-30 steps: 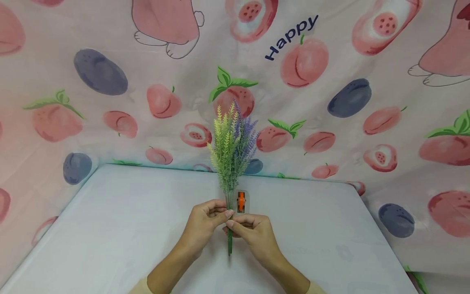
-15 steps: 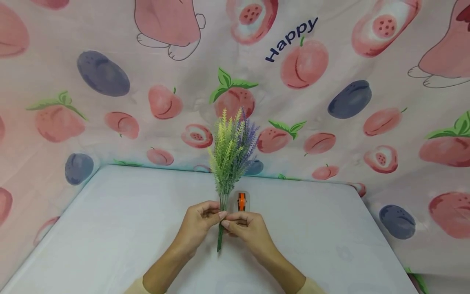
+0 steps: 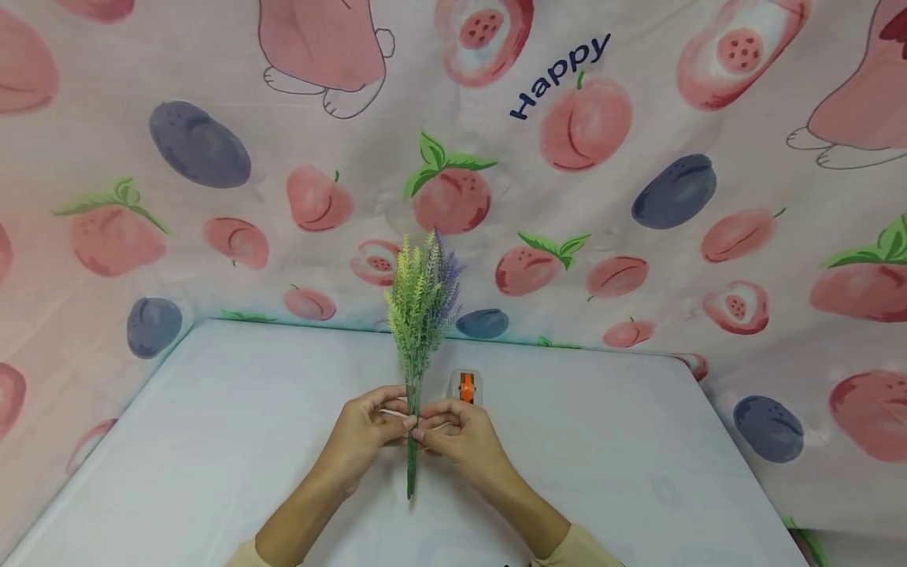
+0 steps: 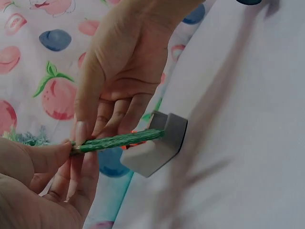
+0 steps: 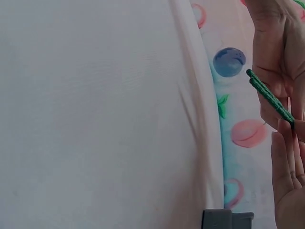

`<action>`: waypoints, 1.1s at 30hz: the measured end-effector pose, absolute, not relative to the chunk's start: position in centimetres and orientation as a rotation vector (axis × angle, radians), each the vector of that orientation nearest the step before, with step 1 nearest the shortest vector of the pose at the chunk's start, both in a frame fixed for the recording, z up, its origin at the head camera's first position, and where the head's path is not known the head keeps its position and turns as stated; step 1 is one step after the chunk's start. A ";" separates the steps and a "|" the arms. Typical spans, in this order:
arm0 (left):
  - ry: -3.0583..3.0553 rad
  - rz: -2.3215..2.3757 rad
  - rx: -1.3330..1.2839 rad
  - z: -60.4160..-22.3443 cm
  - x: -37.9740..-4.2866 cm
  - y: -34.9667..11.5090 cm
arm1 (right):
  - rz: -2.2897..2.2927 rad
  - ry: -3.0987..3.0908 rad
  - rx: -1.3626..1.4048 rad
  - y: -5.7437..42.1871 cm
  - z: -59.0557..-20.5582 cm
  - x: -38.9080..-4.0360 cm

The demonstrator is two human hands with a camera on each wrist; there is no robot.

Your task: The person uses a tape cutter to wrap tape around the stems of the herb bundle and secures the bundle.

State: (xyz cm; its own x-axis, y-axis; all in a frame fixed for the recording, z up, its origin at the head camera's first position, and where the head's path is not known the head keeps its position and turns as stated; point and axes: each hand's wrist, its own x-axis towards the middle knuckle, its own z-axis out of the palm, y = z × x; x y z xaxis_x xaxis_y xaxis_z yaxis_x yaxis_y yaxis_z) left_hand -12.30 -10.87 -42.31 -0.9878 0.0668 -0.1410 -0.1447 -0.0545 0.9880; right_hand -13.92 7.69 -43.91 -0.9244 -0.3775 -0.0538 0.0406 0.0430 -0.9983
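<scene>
A bunch of artificial lavender [image 3: 418, 303], yellow-green on the left and purple on the right, stands nearly upright in the head view, its flower heads pointing away from me. My left hand [image 3: 364, 433] pinches the thin stems between thumb and fingers. From the other side my right hand [image 3: 464, 441] brings thumb and fingertips to the same spot, pinching there too. Below the fingers the green stem ends [image 4: 121, 140] stick out together, plain in the left wrist view. At the pinch a small tan patch shows; what it is cannot be told.
Behind my right hand, on the white table [image 3: 602, 441], sits a grey block with an orange wheel, which looks like a tape dispenser [image 3: 466, 386]. A fruit-printed cloth [image 3: 553, 197] rises behind the table's far edge.
Both hands and the lavender bunch have shifted left and slightly down in the head view. More of the tape dispenser's grey body shows. Both hands stay at the stems.
</scene>
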 end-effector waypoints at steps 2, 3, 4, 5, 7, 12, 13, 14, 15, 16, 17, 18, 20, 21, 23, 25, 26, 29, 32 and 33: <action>2.041 2.157 -0.056 -42.5 -12.4 -11.3 | -1.946 2.019 -0.342 7.5 -44.2 -14.0; 2.037 2.145 -0.042 -42.6 -12.4 -11.4 | -1.939 2.021 -0.345 7.5 -44.3 -14.0; 2.031 2.137 -0.034 -42.6 -12.4 -11.6 | -1.931 2.024 -0.351 7.4 -44.5 -14.0; 2.028 2.130 -0.030 -42.8 -12.4 -11.7 | -1.923 2.024 -0.357 7.4 -44.6 -14.0; 2.024 2.118 -0.033 -43.0 -12.4 -11.9 | -1.903 2.034 -0.373 7.3 -44.8 -14.0; 2.025 2.095 -0.063 -43.5 -12.4 -12.2 | -1.871 2.041 -0.393 7.2 -45.1 -13.9; 2.024 2.089 -0.071 -43.6 -12.3 -12.3 | -1.864 2.036 -0.396 7.2 -45.1 -13.9; 2.025 2.082 -0.076 -43.7 -12.2 -12.4 | -1.856 2.029 -0.398 7.3 -45.1 -13.9; 2.024 2.074 -0.082 -43.8 -12.1 -12.6 | -1.849 2.018 -0.400 7.4 -45.0 -13.8; 2.025 2.063 -0.090 -44.0 -12.0 -12.7 | -1.836 2.008 -0.402 7.5 -44.9 -13.8; 2.026 2.050 -0.099 -44.2 -11.9 -12.9 | -1.826 1.995 -0.402 7.6 -44.9 -13.7; 2.028 2.035 -0.105 -44.3 -11.8 -13.1 | -1.811 1.988 -0.404 7.8 -44.8 -13.7; 2.035 2.002 -0.116 -44.8 -11.5 -13.7 | -1.784 1.973 -0.395 8.2 -44.6 -13.6; 2.038 1.982 -0.121 -44.9 -11.4 -13.9 | -1.768 1.970 -0.394 8.5 -44.5 -13.5; 2.043 1.940 -0.123 -45.3 -11.1 -14.4 | -1.737 1.970 -0.388 9.1 -44.3 -13.4; 2.041 1.899 -0.120 -45.7 -10.7 -14.9 | -1.710 1.974 -0.390 9.7 -44.2 -13.3; 2.036 1.880 -0.119 -45.8 -10.4 -15.1 | -1.697 1.974 -0.395 10.1 -44.1 -13.2; 2.026 1.826 -0.136 -46.1 -9.7 -15.5 | -1.668 1.964 -0.410 11.3 -43.9 -13.2; 2.053 1.775 -0.187 -46.1 -9.2 -15.5 | -1.637 1.969 -0.414 12.6 -43.8 -13.3; 2.076 1.757 -0.205 -46.1 -9.1 -15.5 | -1.623 1.980 -0.414 13.0 -43.8 -13.4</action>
